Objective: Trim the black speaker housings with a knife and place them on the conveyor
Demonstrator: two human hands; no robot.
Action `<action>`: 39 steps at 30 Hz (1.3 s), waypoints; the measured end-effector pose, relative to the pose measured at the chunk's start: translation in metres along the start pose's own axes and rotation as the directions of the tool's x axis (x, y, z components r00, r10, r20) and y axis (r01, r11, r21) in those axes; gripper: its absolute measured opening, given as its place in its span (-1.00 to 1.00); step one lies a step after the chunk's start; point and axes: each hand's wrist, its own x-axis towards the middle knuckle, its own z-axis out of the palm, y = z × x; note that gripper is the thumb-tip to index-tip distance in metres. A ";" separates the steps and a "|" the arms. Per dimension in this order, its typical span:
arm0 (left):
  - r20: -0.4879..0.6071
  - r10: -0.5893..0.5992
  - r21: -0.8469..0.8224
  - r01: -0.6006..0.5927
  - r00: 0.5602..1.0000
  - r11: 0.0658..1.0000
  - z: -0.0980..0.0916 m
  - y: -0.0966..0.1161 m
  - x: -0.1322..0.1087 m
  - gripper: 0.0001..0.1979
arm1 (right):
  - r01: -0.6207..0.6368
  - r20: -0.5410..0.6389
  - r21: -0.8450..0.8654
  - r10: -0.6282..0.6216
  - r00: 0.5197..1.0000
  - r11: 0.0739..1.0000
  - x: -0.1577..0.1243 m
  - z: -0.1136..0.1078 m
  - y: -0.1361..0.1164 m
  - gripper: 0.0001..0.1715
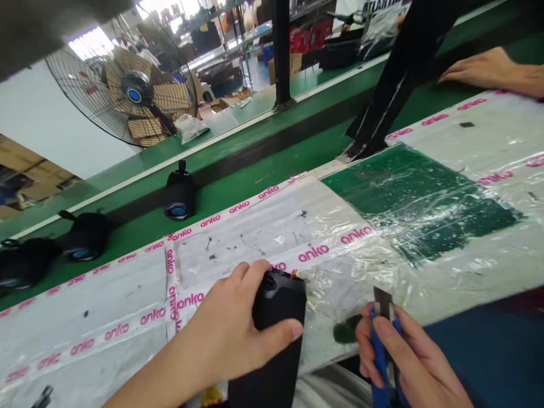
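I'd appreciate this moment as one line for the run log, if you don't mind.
left hand: holds black portable speaker | right hand: holds blue utility knife

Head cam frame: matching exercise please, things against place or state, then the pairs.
Things:
1. Left hand
2. Right hand
3. Three black units
4. Wire-caged fan

Place or state:
A. Beyond the bench, at upper left
B. Resting on the green bench
C. Gripping a blue-handled utility knife
D. Gripping a black unit

Pairs: 1-D, 2-C, 3-B, 4-A
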 end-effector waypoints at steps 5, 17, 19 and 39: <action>-0.004 0.169 0.050 -0.168 0.986 0.984 0.003 -0.010 0.017 -0.38 | 0.268 0.168 -0.470 -0.213 0.962 0.841 0.000 -0.007 -0.012 -0.57; -0.069 0.374 -0.044 -0.377 0.925 0.925 0.012 -0.026 0.033 -0.35 | 0.628 0.625 -0.752 -0.517 0.585 -0.199 0.003 0.034 -0.017 -0.63; -0.071 0.379 -0.058 -0.383 0.923 0.922 0.011 -0.027 0.034 -0.37 | 0.609 0.622 -0.762 -0.511 0.593 -0.220 0.004 0.038 -0.017 -0.63; -0.040 0.360 -0.136 -0.362 0.932 0.922 0.006 -0.033 0.037 -0.38 | 0.561 0.617 -0.786 -0.391 0.684 -0.259 0.002 0.046 -0.023 -0.28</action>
